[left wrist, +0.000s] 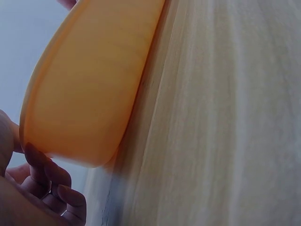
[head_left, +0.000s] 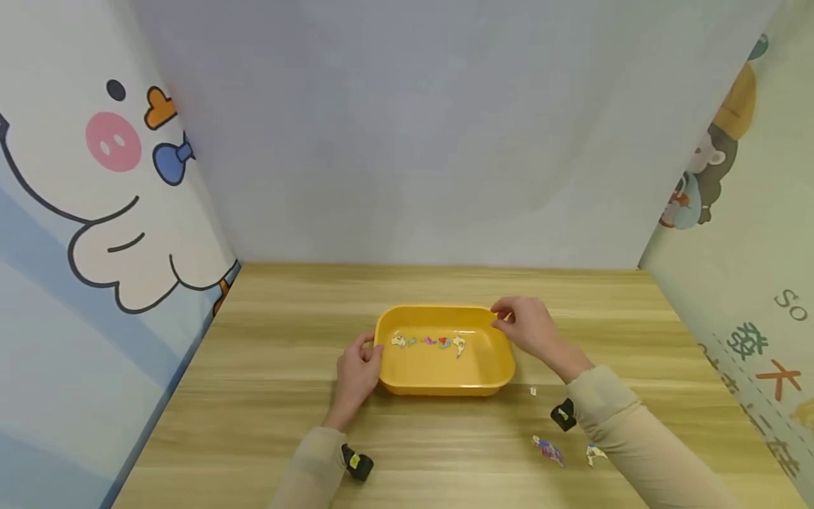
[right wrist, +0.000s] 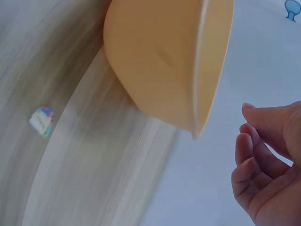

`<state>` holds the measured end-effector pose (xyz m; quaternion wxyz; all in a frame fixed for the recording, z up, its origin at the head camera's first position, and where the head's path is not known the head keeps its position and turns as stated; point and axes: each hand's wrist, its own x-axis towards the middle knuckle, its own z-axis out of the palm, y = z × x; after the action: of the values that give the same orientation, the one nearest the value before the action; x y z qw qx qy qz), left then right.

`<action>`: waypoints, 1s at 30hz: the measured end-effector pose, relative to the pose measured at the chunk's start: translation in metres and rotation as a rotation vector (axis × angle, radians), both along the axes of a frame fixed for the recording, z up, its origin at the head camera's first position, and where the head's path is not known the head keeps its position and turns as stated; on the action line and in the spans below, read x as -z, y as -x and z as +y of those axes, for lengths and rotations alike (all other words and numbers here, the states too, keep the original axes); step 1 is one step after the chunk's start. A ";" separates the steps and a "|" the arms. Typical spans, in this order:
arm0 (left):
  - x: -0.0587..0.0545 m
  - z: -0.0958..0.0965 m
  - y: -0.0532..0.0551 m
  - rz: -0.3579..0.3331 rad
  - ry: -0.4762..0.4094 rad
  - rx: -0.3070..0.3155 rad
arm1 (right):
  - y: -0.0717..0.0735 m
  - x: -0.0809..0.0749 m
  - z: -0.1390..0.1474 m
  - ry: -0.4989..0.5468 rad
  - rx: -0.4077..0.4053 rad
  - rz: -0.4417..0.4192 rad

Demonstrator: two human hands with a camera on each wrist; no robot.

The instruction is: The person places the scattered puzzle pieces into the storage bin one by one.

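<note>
Basin of yellow colour [head_left: 413, 371] stands near the middle of the wooden table [head_left: 286, 311], and we see both hands close to it, one at each end. The left hand [head_left: 357, 371] grasps the left end of the basin: its thumb is on the inner side of the wall and its other fingers are bent on the outer side, as we can also observe in the left wrist view. The right hand [head_left: 528, 325] is at the far right corner; in the head view it overlaps the rim, but in the right wrist view we find it apart from the basin. Its fingers are loosely bent, the thumb is near the forefinger, and we notice nothing between them, so we call this hand released. Inside the basin we count five small pieces, which lie in a row: a cream piece [head_left: 398, 341], a green piece [head_left: 412, 341], a pink piece [head_left: 428, 341], a red and blue piece [head_left: 444, 343] and a longer cream piece [head_left: 458, 345]. To the right of the basin, on the table, we see a tiny whitish piece [head_left: 533, 391], and nearer to us a purple-blue piece [head_left: 548, 450] and, beside the right sleeve [head_left: 636, 431], a pale curved piece [head_left: 594, 454].
</note>
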<state>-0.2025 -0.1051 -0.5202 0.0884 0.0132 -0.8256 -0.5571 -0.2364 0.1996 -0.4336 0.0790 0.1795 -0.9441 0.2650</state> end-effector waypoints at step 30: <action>0.000 0.003 -0.001 -0.017 0.019 -0.018 | -0.039 0.036 0.064 -0.212 -0.004 -0.389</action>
<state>-0.2017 -0.1026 -0.5200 0.0864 0.0246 -0.8316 -0.5481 -0.1975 0.2639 -0.4697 -0.1246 0.1342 -0.9637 0.1942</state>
